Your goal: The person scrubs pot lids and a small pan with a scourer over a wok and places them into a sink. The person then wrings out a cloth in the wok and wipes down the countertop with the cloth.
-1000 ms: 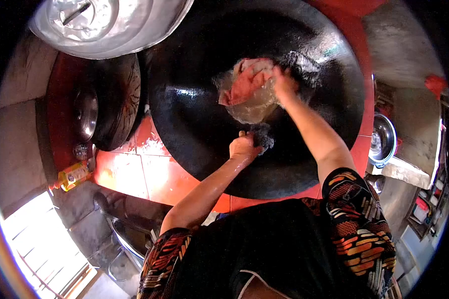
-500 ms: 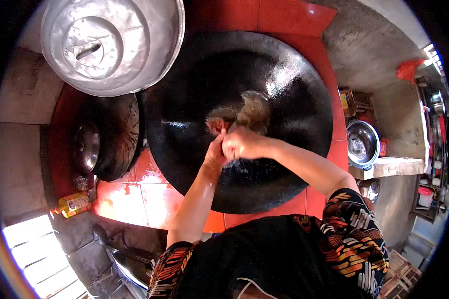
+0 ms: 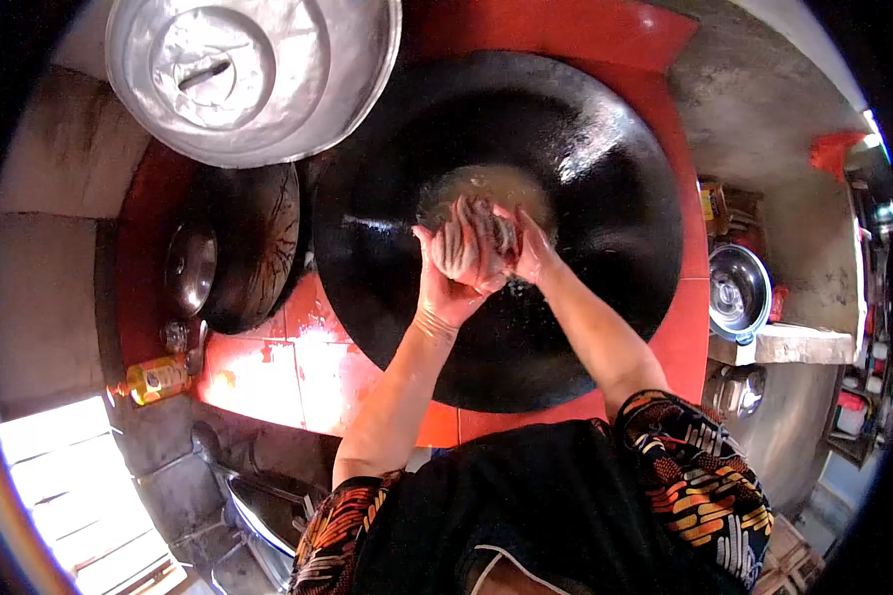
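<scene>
A crumpled, wet, grey-brown rag (image 3: 474,243) is bunched between my hands, above the middle of a big black wok (image 3: 605,297). My left hand (image 3: 446,290) cups the rag from the left and below, thumb pointing up. From the right, my right hand (image 3: 534,250) presses against it, its fingers partly hidden by the rag. Murky brownish water (image 3: 481,180) pools in the bottom of the wok, just beyond the rag.
Red tiles (image 3: 337,377) surround the wok. A large metal lid (image 3: 258,79) stands at the upper left, near a smaller wok (image 3: 253,248) with a metal lid or bowl (image 3: 191,268). A yellow bottle (image 3: 157,381) lies at the left edge. A metal basin (image 3: 739,291) sits right.
My hands were close together, twisting low over the water. Now they have come apart somewhat, with the rag bunched up between them. The view has shifted slightly.
</scene>
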The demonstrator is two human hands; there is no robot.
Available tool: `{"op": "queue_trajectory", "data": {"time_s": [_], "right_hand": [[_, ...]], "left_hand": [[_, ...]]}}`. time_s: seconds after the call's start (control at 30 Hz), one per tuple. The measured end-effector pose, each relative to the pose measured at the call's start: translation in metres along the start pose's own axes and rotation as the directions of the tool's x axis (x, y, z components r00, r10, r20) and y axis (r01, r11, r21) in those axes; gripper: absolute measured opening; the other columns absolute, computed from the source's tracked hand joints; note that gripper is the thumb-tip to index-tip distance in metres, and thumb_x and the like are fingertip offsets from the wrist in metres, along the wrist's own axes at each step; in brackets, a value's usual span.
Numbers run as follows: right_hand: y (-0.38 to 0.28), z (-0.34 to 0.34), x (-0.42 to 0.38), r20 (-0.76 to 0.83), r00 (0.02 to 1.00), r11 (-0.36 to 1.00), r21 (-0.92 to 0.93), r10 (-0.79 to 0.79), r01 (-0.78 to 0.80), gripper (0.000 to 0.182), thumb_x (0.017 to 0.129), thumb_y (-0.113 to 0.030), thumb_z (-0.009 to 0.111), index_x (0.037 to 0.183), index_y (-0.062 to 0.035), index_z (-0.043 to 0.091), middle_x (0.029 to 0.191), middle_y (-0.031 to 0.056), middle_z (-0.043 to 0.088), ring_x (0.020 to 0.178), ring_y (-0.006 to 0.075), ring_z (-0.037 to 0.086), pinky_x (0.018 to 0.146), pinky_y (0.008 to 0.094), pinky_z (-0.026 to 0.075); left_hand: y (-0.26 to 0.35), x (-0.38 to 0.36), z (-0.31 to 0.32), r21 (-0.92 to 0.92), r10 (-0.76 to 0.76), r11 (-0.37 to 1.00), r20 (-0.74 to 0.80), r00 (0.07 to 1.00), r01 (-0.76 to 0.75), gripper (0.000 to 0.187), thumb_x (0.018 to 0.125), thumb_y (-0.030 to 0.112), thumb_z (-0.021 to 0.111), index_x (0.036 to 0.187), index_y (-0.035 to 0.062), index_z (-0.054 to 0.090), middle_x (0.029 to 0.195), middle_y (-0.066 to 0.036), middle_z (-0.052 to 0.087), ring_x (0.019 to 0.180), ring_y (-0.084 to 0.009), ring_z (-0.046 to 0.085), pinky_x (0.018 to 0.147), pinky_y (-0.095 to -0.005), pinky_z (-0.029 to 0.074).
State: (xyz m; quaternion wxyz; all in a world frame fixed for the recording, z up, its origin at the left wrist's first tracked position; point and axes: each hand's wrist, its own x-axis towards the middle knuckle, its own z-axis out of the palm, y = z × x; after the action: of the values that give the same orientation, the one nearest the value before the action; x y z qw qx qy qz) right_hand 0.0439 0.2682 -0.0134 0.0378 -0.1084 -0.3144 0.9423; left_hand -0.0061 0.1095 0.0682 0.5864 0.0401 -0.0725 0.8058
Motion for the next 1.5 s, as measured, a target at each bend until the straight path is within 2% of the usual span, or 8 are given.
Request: {"op": "queue_trajectory", "data": {"time_s": [0.2,0.43,0.6,0.77,1.03,1.17,1.27,1.5], "right_hand": [[-0.016,0.062,-0.005,0.217,0.965,0.842,0.484,0.147,-0.237,0.057,0.088,-0.059,0.054,0.109,-0.0065,0.062,0.112,0.0161,0.062,0.099,0.0338,0.063,0.091,0.0488,0.051],[-0.025,0.07,0.029,0.032,0.917,0.831,-0.435,0.399,-0.346,0.018,0.081,-0.02,0.072,0.083,-0.0066,0.061,0.08,0.0027,0.064,0.075,0.0191,0.063,0.073,0.0313,0.051],[0.009,0.053,0.038,-0.01,0.975,0.497,-0.859,0.221,-0.122,0.023,0.064,-0.019,0.08,0.067,-0.0065,0.061,0.07,0.005,0.062,0.068,0.0156,0.058,0.064,0.0317,0.048],[0.058,0.03,0.035,-0.018,1.0,0.221,-0.975,0.0,-0.017,0.037,0.071,-0.025,0.078,0.095,-0.0048,0.058,0.086,0.0068,0.063,0.084,0.0186,0.06,0.074,0.0357,0.048],[-0.032,0.063,0.001,0.161,0.964,0.948,-0.272,0.214,-0.165,0.089,0.079,-0.049,0.068,0.15,-0.0141,0.028,0.144,0.0185,0.041,0.127,0.0283,0.047,0.108,0.0405,0.036],[-0.009,0.07,-0.007,0.479,0.86,0.934,0.196,0.175,-0.299,0.059,0.083,-0.046,0.064,0.124,-0.0039,0.058,0.125,0.0189,0.057,0.109,0.0342,0.057,0.095,0.0461,0.048],[-0.033,0.094,0.003,0.526,0.823,0.97,-0.013,0.215,-0.245,0.024,0.081,-0.024,0.067,0.071,-0.0039,0.056,0.093,0.0119,0.061,0.088,0.0242,0.06,0.081,0.0351,0.051],[-0.039,0.112,0.019,0.345,0.866,0.794,-0.6,0.362,-0.093,0.018,0.073,-0.016,0.069,0.066,-0.0036,0.058,0.075,0.0032,0.059,0.075,0.0113,0.056,0.071,0.029,0.047]], "left_hand": [[-0.025,-0.013,-0.001,0.294,0.222,0.953,-0.541,0.812,-0.064,0.064,0.086,0.058,0.057,0.129,0.0108,0.049,0.126,-0.011,0.055,0.111,-0.0289,0.056,0.074,-0.0348,0.055],[-0.006,-0.022,-0.013,0.287,0.022,0.93,-0.67,0.742,0.231,0.031,0.085,0.025,0.068,0.109,0.0096,0.057,0.077,-0.005,0.059,0.057,-0.0175,0.05,0.039,-0.0277,0.032],[-0.041,0.001,-0.016,0.672,0.601,0.68,-0.74,0.301,0.294,0.013,0.075,0.002,0.068,0.085,0.0081,0.063,0.071,-0.004,0.063,0.05,-0.0161,0.055,0.042,-0.0292,0.038],[-0.023,-0.021,-0.043,0.59,0.477,0.556,-0.803,0.356,0.586,0.029,0.068,0.0,0.073,0.095,0.0015,0.062,0.067,-0.007,0.062,0.052,-0.0145,0.056,0.042,-0.0285,0.037],[-0.019,-0.036,-0.017,0.122,0.018,0.992,-0.363,0.932,0.028,0.071,0.059,0.013,0.066,0.128,0.0052,0.05,0.094,-0.014,0.06,0.089,-0.0375,0.061,0.061,-0.0497,0.057],[-0.039,-0.024,0.019,0.208,0.205,0.971,-0.484,0.851,-0.115,0.063,0.064,0.02,0.068,0.124,0.0092,0.052,0.114,-0.018,0.058,0.094,-0.0361,0.06,0.053,-0.0381,0.051],[-0.026,-0.027,0.029,0.172,0.087,0.985,-0.428,0.9,-0.013,0.059,0.07,0.027,0.072,0.12,0.0031,0.053,0.109,-0.021,0.057,0.072,-0.0274,0.053,0.038,-0.0269,0.043],[-0.01,-0.029,0.041,0.164,-0.066,0.965,-0.598,0.799,0.202,0.031,0.077,0.026,0.072,0.096,0.0045,0.061,0.084,-0.012,0.059,0.057,-0.018,0.049,0.035,-0.0221,0.03]]}}
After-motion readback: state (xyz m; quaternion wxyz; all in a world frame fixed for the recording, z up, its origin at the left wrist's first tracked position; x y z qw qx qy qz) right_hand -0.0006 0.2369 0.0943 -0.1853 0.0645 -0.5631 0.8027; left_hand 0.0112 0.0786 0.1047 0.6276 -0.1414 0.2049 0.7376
